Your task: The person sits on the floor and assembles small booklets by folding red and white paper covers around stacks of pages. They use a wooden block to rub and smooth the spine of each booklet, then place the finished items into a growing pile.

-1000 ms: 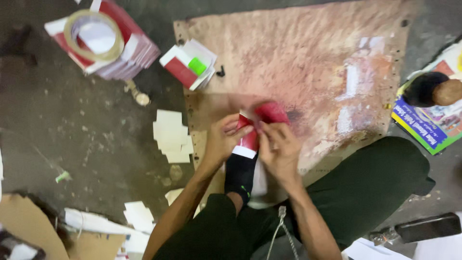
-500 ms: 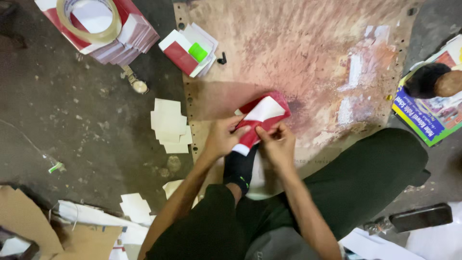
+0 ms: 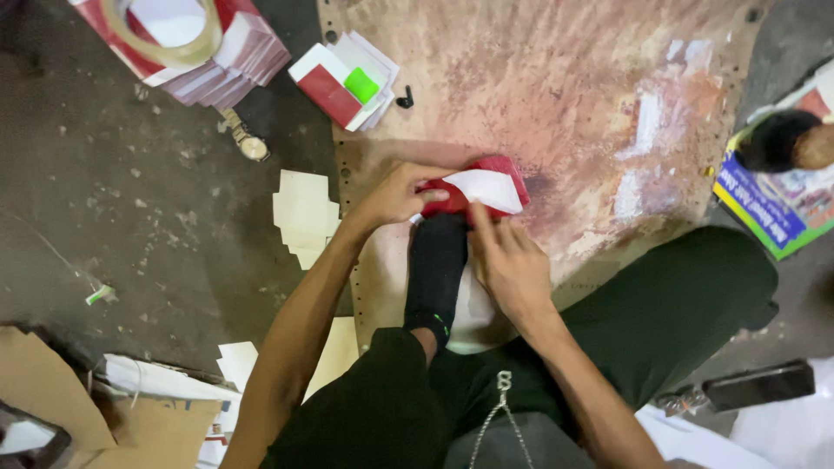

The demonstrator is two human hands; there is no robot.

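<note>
Red-and-white folded carton point(image 3: 480, 189), frame centre, on my stained board point(image 3: 608, 104). My left hand point(image 3: 395, 193) pinches its left end; my right hand point(image 3: 508, 260) presses fingertips on its lower edge. Tape roll point(image 3: 161, 35), upper left.

Both bare forearms reach forward from the bottom of the view and converge ahead of the bent knees. The left hand point(image 3: 395, 193) lies palm down with its wrist slightly bent, fingers curled and pressing at their tips. The right hand point(image 3: 511, 265) sits just beside and a little nearer the body, back of the hand up, fingers extended forward and pinching at the tips.
</note>
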